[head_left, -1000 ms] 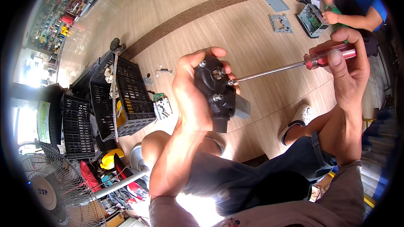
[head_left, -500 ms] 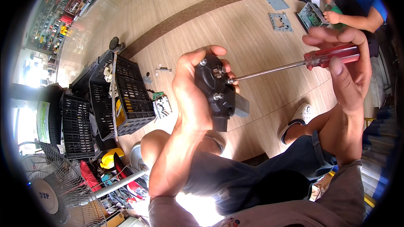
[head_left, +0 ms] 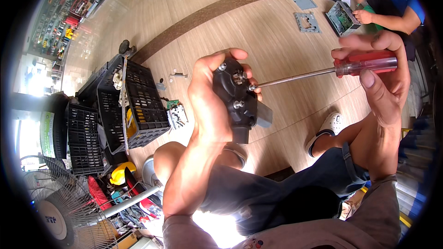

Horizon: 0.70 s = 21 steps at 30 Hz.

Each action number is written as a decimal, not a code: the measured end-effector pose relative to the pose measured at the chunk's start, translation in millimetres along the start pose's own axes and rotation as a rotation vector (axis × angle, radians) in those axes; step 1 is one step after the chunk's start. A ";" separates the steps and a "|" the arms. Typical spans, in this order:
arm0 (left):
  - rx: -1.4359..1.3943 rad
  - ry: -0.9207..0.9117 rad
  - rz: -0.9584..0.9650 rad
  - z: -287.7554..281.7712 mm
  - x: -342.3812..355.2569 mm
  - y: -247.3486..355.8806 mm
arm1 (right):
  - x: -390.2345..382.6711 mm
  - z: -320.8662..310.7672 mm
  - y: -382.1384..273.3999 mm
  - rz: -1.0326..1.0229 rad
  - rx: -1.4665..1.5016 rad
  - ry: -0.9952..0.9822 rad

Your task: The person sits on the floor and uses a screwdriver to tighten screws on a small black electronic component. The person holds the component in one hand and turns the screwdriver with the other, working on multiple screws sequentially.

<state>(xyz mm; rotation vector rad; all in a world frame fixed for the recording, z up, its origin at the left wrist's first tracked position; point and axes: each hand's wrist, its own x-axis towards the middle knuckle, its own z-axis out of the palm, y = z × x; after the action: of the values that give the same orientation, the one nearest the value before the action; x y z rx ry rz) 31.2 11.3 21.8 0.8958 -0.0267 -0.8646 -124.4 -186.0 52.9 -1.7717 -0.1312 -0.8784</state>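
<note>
Screwdriver tip set against a black part held over the lap.

The left hand (head_left: 210, 103) has its grip clamped around a black motor housing (head_left: 236, 99), held up above the knees. The right hand (head_left: 380, 80) pinches the red handle of a screwdriver (head_left: 323, 71), whose tip seems to meet a screw, though it is small. Black crates (head_left: 134, 106) stand on the floor.

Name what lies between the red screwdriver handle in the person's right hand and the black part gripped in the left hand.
In the head view, only the screwdriver's bare metal shaft spans that stretch, from the red handle to a screw on the black motor housing; wooden floor shows behind.
</note>
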 end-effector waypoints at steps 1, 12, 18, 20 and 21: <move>-0.003 0.015 -0.010 1.0 -0.1 0.0 | -0.8 -4.4 -0.1 0.013 0.015 -0.054; -0.001 0.000 -0.013 -0.2 0.7 -0.7 | -1.6 0.6 3.1 0.006 0.021 0.030; -0.002 0.007 -0.025 -1.9 -0.8 -0.8 | -6.4 -14.5 6.9 0.092 -0.030 -0.053; 0.003 0.001 -0.021 -1.6 -0.7 -0.9 | -3.5 -6.0 5.0 0.068 0.039 -0.057; 0.007 0.006 -0.017 -0.8 -0.5 -0.3 | -1.0 4.6 0.6 0.046 0.044 0.014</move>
<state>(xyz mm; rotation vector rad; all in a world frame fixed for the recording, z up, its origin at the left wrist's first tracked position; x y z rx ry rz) 31.0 12.0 21.2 0.9068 -0.0167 -0.8779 -122.6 -182.0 51.2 -1.7205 -0.0997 -0.8482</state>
